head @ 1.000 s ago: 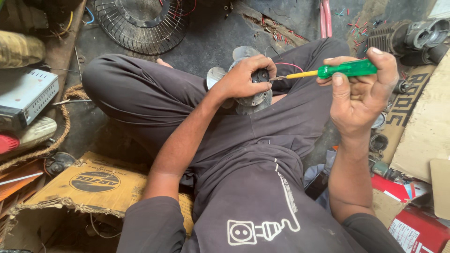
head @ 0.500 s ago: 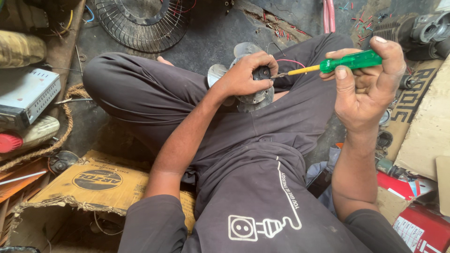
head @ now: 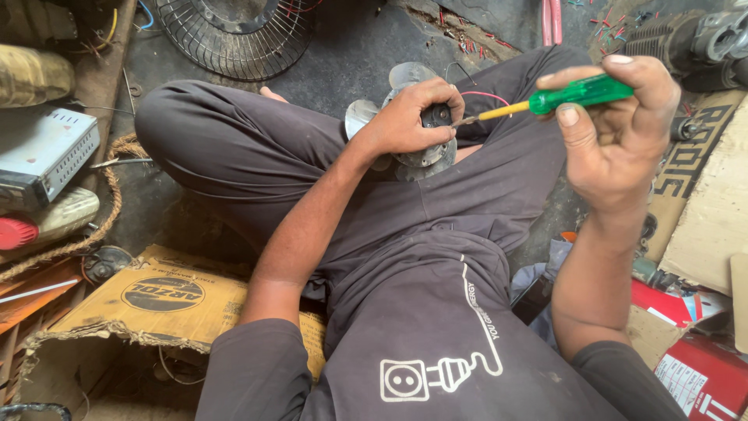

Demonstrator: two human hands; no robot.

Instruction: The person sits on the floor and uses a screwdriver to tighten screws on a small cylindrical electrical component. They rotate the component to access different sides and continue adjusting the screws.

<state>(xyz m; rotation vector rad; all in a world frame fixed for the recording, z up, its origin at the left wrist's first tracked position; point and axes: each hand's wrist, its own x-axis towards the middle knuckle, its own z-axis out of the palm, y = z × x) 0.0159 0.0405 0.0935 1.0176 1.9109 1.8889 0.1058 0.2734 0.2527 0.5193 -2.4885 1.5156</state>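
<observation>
Hands: left (head: 409,117) grips motor (head: 427,148); right (head: 615,132) pinches screwdriver (head: 545,101), tip seemingly touching motor.

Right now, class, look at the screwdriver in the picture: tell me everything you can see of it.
The screwdriver has a translucent green handle that looks plastic, a yellow sleeve over the shaft, and a short bare metal tip. It lies nearly level, tilted slightly down towards its tip. The right hand grips the handle, fingers curled over the top and thumb pressed beneath. The tip points at the dark centre of the round metal motor, which the left hand steadies on the lap; whether the tip actually touches cannot be told.
</observation>
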